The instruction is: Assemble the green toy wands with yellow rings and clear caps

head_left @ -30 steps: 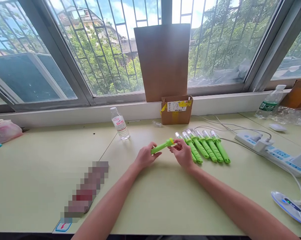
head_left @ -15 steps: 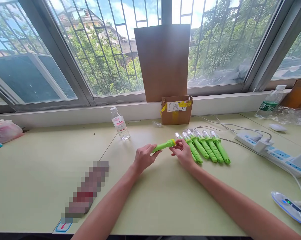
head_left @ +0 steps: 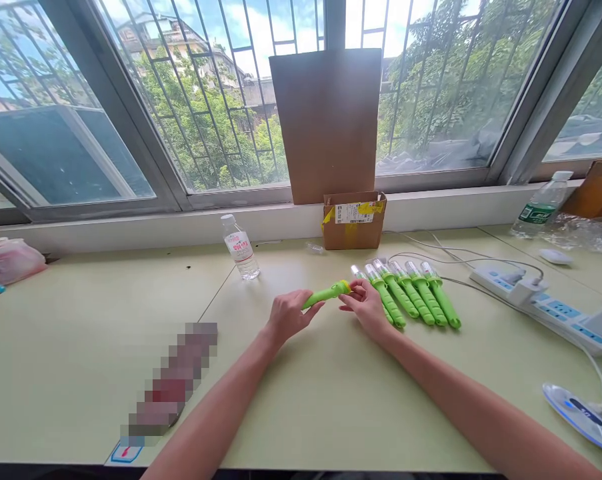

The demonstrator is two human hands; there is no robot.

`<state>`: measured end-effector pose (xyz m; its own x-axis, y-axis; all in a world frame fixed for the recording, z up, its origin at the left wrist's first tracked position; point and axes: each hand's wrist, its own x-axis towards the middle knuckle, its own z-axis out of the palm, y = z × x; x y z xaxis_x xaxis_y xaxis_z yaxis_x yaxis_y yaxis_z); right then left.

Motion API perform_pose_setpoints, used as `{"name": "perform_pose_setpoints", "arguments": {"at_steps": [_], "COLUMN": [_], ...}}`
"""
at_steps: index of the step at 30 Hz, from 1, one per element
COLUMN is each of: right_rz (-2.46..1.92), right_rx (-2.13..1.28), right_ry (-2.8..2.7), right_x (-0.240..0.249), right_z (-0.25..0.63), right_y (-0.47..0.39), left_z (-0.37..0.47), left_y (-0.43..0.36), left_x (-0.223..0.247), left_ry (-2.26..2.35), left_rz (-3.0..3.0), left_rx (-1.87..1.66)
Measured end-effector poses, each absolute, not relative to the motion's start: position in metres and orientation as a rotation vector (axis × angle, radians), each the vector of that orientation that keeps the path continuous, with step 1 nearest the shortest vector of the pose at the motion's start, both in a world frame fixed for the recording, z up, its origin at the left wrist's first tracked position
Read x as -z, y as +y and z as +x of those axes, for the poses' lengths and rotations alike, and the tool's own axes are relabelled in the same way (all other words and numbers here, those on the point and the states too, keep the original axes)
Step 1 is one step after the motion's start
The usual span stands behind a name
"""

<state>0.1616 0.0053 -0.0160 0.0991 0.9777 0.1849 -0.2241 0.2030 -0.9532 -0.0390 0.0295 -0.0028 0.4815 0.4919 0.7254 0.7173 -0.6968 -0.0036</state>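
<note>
A green, flashlight-shaped plastic handle [head_left: 325,294] with a yellowish rim is held above the table, tilted up to the right. My left hand [head_left: 289,313] is closed around its lower end. At the rimmed end, the fingers of my right hand [head_left: 363,305] are pinched together against the rim; what lies between those fingertips is hidden. Just beyond my right hand lie several similar green sticks [head_left: 421,299] with clear tips, side by side in a row. My right hand partly covers the nearest ones.
A water bottle [head_left: 241,247] stands behind my left hand, and a small carton [head_left: 353,223] sits by the window. To the right are a power strip [head_left: 555,308] with cables, a white device [head_left: 581,415] and another bottle [head_left: 539,205]. A blurred-out item [head_left: 173,383] lies left.
The green handle has turned slightly in my hands, so less of its yellow rim shows and a raised part on its side is visible. Both hands stay nearly in place.
</note>
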Motion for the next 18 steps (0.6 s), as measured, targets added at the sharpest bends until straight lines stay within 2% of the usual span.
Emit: {"name": "perform_pose_setpoints", "arguments": {"at_steps": [18], "right_rz": [-0.892], "right_rx": [-1.065], "right_ry": [-1.055], "right_x": [0.0239], "right_z": [0.1615], "right_y": [0.0106], "left_z": [-0.0373], "left_y": [0.0274], "left_x": [0.0011], "left_ry": [-1.346], "left_rz": [-2.545], "left_rx": [1.014]}}
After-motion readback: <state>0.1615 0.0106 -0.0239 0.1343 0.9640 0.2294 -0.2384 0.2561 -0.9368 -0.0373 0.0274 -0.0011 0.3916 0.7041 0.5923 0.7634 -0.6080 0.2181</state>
